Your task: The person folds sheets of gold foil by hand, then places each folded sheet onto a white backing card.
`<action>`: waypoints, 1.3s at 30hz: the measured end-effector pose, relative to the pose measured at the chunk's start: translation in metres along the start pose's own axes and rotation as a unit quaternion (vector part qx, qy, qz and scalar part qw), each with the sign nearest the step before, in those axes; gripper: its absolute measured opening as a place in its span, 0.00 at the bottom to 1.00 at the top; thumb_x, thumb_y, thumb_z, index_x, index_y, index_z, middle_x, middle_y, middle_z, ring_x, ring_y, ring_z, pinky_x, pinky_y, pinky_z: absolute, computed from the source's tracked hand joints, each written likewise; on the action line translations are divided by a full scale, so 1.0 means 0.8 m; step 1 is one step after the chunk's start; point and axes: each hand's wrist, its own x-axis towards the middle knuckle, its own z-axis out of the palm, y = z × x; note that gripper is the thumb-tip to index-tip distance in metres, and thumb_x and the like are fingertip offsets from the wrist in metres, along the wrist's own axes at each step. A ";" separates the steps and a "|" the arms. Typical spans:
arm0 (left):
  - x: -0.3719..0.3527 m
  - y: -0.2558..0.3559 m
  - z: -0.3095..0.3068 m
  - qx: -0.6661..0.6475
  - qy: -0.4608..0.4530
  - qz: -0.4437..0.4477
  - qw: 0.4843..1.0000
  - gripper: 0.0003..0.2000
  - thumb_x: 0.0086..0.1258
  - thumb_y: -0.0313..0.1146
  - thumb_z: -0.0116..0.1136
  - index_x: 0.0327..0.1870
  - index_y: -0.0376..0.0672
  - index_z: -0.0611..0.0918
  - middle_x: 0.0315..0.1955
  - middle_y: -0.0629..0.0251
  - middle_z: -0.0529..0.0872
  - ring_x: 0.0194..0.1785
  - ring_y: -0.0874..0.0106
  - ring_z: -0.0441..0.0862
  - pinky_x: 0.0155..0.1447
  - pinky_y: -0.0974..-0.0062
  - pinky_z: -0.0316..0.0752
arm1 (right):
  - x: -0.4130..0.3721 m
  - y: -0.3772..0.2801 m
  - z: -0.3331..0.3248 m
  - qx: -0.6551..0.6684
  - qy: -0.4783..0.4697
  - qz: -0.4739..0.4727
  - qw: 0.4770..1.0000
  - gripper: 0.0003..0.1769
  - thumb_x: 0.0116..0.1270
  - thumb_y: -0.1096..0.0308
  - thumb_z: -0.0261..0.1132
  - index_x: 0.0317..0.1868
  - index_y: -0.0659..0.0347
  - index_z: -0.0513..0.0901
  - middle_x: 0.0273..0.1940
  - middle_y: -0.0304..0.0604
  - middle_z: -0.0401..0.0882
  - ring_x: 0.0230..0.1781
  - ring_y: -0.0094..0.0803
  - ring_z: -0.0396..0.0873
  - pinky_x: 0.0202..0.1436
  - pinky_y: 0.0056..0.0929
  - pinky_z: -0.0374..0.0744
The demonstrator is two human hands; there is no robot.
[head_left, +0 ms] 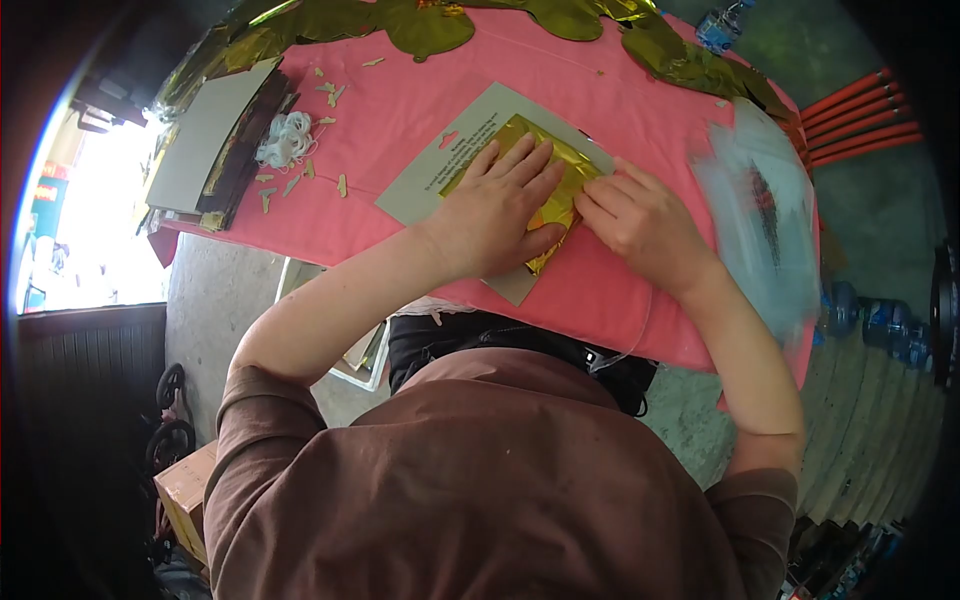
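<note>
A grey card point(420, 190) with printed text and a hanger hole lies slanted on the pink-covered table. On it rests a folded piece of shiny gold foil point(568, 165). My left hand point(495, 205) is open, palm down, its fingers spread flat over the foil and the card. At the foil's right edge my right hand point(640, 215) has its fingers curled and pinched together, apparently on the foil's edge. The fingertips partly cover that spot. My left palm hides the foil's middle.
A stack of cards point(215, 140) stands at the table's left, beside white string point(287, 140) and small scattered beige pieces point(342, 185). Gold foil point(430, 30) lies along the far edge. Clear plastic bags point(760, 210) lie at the right on the pink cloth point(350, 120).
</note>
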 end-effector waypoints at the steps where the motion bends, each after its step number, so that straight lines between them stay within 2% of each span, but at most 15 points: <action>1: 0.000 0.000 -0.001 -0.001 -0.001 0.000 1.000 0.31 0.66 0.47 0.54 0.66 0.37 0.66 0.66 0.50 0.64 0.73 0.56 0.56 0.73 0.54 0.50 | 0.001 0.001 0.000 0.004 -0.004 -0.025 1.000 0.14 0.52 0.71 0.61 0.40 0.66 0.81 0.43 0.46 0.80 0.45 0.38 0.79 0.56 0.40 0.77; 4: 0.000 0.002 -0.002 0.001 -0.008 0.003 1.000 0.30 0.68 0.47 0.52 0.66 0.37 0.65 0.67 0.50 0.64 0.73 0.56 0.55 0.73 0.54 0.49 | 0.001 0.003 0.005 0.004 -0.013 -0.046 0.999 0.14 0.51 0.72 0.59 0.39 0.67 0.81 0.42 0.47 0.80 0.46 0.39 0.79 0.52 0.38 0.79; 10: 0.003 0.004 -0.002 0.023 -0.044 -0.001 0.999 0.30 0.71 0.46 0.47 0.68 0.36 0.62 0.68 0.49 0.61 0.74 0.55 0.52 0.74 0.53 0.46 | 0.003 0.005 0.009 -0.004 0.004 -0.077 0.997 0.15 0.50 0.72 0.59 0.39 0.68 0.81 0.42 0.49 0.80 0.46 0.40 0.79 0.53 0.38 0.79; 14: 0.003 0.004 -0.004 0.031 -0.054 -0.001 0.998 0.31 0.70 0.45 0.48 0.68 0.35 0.61 0.68 0.48 0.60 0.74 0.55 0.52 0.74 0.53 0.46 | 0.007 0.007 0.014 0.000 0.013 -0.085 0.996 0.15 0.50 0.72 0.59 0.39 0.68 0.81 0.43 0.49 0.80 0.46 0.41 0.79 0.53 0.37 0.79; 23: 0.001 0.000 -0.003 0.039 -0.013 0.017 0.999 0.31 0.67 0.45 0.52 0.66 0.34 0.64 0.66 0.48 0.63 0.73 0.54 0.55 0.73 0.53 0.49 | 0.019 0.004 0.026 -0.010 0.045 -0.094 0.994 0.15 0.49 0.71 0.59 0.38 0.70 0.80 0.41 0.49 0.79 0.46 0.42 0.78 0.53 0.37 0.79; 26: -0.002 -0.003 -0.010 0.012 -0.026 0.026 0.999 0.31 0.66 0.45 0.53 0.66 0.34 0.65 0.67 0.49 0.63 0.73 0.55 0.54 0.74 0.53 0.49 | 0.015 -0.001 0.026 0.005 0.047 -0.066 0.997 0.14 0.51 0.71 0.59 0.38 0.69 0.80 0.41 0.48 0.79 0.45 0.41 0.79 0.53 0.37 0.79; 29: -0.003 -0.013 -0.017 0.008 -0.046 0.062 0.997 0.31 0.66 0.45 0.54 0.67 0.36 0.65 0.68 0.51 0.62 0.74 0.56 0.53 0.74 0.53 0.47 | 0.008 0.005 0.019 0.079 0.075 -0.044 0.993 0.12 0.55 0.71 0.61 0.39 0.67 0.80 0.42 0.47 0.80 0.46 0.39 0.79 0.52 0.37 0.79; 31: 0.000 -0.019 -0.028 0.033 -0.059 0.108 0.992 0.31 0.66 0.45 0.54 0.67 0.40 0.65 0.69 0.53 0.62 0.75 0.56 0.52 0.74 0.52 0.46 | 0.000 0.018 0.015 0.149 0.099 0.040 0.983 0.10 0.58 0.73 0.63 0.40 0.66 0.80 0.44 0.46 0.80 0.47 0.38 0.79 0.52 0.37 0.78; 32: 0.001 -0.021 -0.032 0.031 -0.060 0.108 0.992 0.31 0.66 0.45 0.54 0.67 0.40 0.65 0.69 0.53 0.62 0.75 0.56 0.52 0.74 0.52 0.46 | -0.001 0.023 0.013 0.150 0.098 0.041 0.983 0.10 0.58 0.73 0.63 0.40 0.66 0.80 0.44 0.46 0.80 0.47 0.38 0.79 0.52 0.37 0.78; 34: 0.003 -0.025 -0.040 -0.001 -0.082 0.113 0.990 0.31 0.64 0.44 0.57 0.67 0.42 0.66 0.69 0.55 0.61 0.75 0.56 0.51 0.74 0.50 0.45 | -0.002 0.030 0.008 0.256 0.103 0.216 0.937 0.10 0.58 0.74 0.64 0.41 0.67 0.80 0.45 0.47 0.80 0.47 0.40 0.79 0.52 0.36 0.77; 38: -0.001 -0.030 -0.049 -0.034 -0.078 0.087 0.993 0.32 0.62 0.41 0.61 0.68 0.42 0.65 0.69 0.54 0.62 0.75 0.57 0.51 0.75 0.53 0.46 | -0.011 0.032 0.025 0.242 0.113 0.197 0.943 0.10 0.57 0.74 0.65 0.41 0.67 0.80 0.43 0.48 0.80 0.46 0.43 0.78 0.51 0.36 0.76; 39: -0.005 -0.031 -0.050 -0.043 -0.070 0.078 0.994 0.32 0.61 0.38 0.62 0.67 0.42 0.66 0.68 0.54 0.63 0.74 0.57 0.54 0.74 0.55 0.50 | -0.014 0.032 0.028 0.225 0.086 0.186 0.953 0.11 0.57 0.74 0.65 0.41 0.67 0.80 0.43 0.48 0.80 0.46 0.44 0.78 0.51 0.36 0.76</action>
